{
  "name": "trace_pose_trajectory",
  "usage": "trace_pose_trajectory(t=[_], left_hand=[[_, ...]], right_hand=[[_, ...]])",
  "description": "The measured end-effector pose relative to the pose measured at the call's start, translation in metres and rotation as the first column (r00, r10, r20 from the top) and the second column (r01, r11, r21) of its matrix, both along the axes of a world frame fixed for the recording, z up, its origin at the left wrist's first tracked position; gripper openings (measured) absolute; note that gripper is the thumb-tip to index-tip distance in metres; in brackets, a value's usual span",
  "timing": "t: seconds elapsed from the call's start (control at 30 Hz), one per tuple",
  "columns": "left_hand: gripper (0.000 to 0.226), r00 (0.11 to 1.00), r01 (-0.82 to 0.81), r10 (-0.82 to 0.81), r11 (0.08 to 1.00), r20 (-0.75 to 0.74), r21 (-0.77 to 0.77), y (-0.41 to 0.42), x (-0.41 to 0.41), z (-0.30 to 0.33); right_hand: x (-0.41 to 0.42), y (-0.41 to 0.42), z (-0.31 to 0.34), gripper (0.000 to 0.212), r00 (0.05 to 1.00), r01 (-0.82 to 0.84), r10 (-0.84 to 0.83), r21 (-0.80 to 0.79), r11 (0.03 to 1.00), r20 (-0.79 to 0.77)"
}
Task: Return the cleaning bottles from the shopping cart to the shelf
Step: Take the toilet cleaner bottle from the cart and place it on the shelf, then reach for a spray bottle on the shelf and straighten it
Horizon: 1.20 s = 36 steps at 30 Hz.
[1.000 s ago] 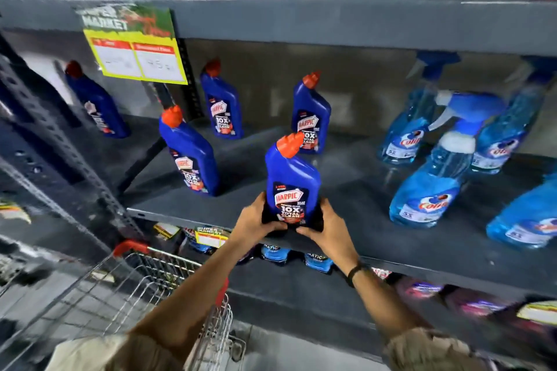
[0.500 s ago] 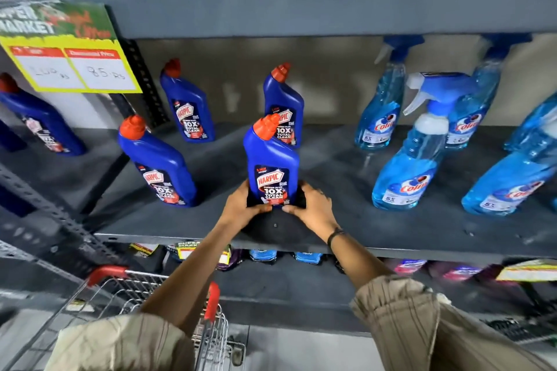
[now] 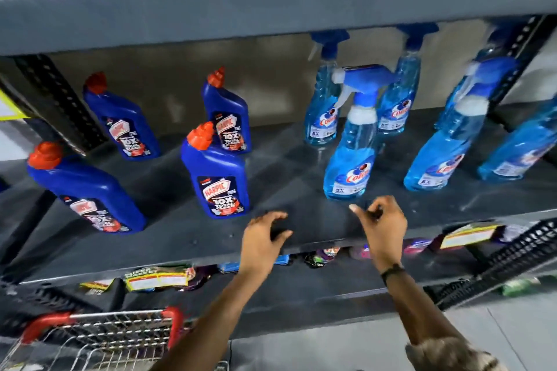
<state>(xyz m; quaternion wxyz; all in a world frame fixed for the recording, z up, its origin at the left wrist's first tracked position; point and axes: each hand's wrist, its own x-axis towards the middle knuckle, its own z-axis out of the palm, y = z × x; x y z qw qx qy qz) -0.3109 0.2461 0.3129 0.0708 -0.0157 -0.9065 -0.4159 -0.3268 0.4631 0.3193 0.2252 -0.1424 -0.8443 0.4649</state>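
Both hands hang empty over the front edge of the grey shelf (image 3: 301, 178), the left hand (image 3: 262, 238) with fingers spread, the right hand (image 3: 381, 224) loosely curled. The Harpic bottle (image 3: 217, 172) stands upright near that edge (just beyond the left hand, apart from it). The shopping cart (image 3: 99, 331) sits below left.

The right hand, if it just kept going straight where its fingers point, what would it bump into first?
Probably the light blue spray bottle with the white trigger, which stands on the grey metal shelf just beyond the right hand. Depth is hard to judge, so it might slip past.
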Motion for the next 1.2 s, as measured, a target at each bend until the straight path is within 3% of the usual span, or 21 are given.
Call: trace_pose_trajectory(t=[0.1,0.2,0.4,0.57,0.7,0.8,0.87,0.93,1.07,1.2], left_hand=[[0.061,0.986,0.115,-0.124,0.990,0.109,0.083,0.039,-0.037,0.006],[0.078,0.978,0.127,-0.128,0.992,0.166,0.017,0.077,-0.064,0.010],[0.071,0.984,-0.001,0.004,1.000,0.180,-0.015,0.104,-0.081,0.010],[0.073,0.972,0.022,-0.057,0.988,0.228,0.151,0.088,-0.082,0.016],[0.074,0.972,-0.018,-0.023,0.985,0.236,0.171,0.091,-0.076,0.020],[0.062,0.976,-0.187,0.168,0.973,0.139,0.138,0.099,-0.054,0.016],[0.042,0.924,-0.382,0.378,0.910,0.058,0.162,0.108,-0.033,0.010],[0.026,0.888,-0.453,0.460,0.876,-0.008,0.169,0.122,-0.017,0.004],[0.015,0.971,-0.232,0.237,0.961,-0.019,0.148,0.162,-0.017,0.005],[0.048,0.991,0.076,-0.092,0.986,0.101,0.148,0.215,-0.050,0.012]], right_hand=[[-0.018,0.022,0.007,0.053,0.991,-0.119,0.122,-0.059,0.991,0.052],[-0.041,0.035,0.007,0.071,0.926,-0.327,0.326,-0.027,0.945,0.189],[-0.055,0.043,0.000,0.051,0.891,-0.398,0.355,0.111,0.911,0.283],[-0.053,0.031,-0.002,0.053,0.881,-0.410,0.340,0.173,0.895,0.329],[-0.052,0.035,-0.006,0.058,0.880,-0.439,0.379,0.185,0.879,0.287],[-0.048,0.049,-0.007,0.060,0.876,-0.473,0.451,0.114,0.874,0.173],[-0.042,0.067,-0.006,0.047,0.888,-0.455,0.445,0.081,0.887,0.119],[-0.034,0.090,-0.003,0.030,0.915,-0.400,0.394,0.066,0.914,0.090],[-0.030,0.145,-0.002,0.022,0.965,-0.248,0.246,0.022,0.968,0.089],[-0.039,0.196,0.007,0.039,0.977,-0.161,0.149,0.066,0.985,0.154]])
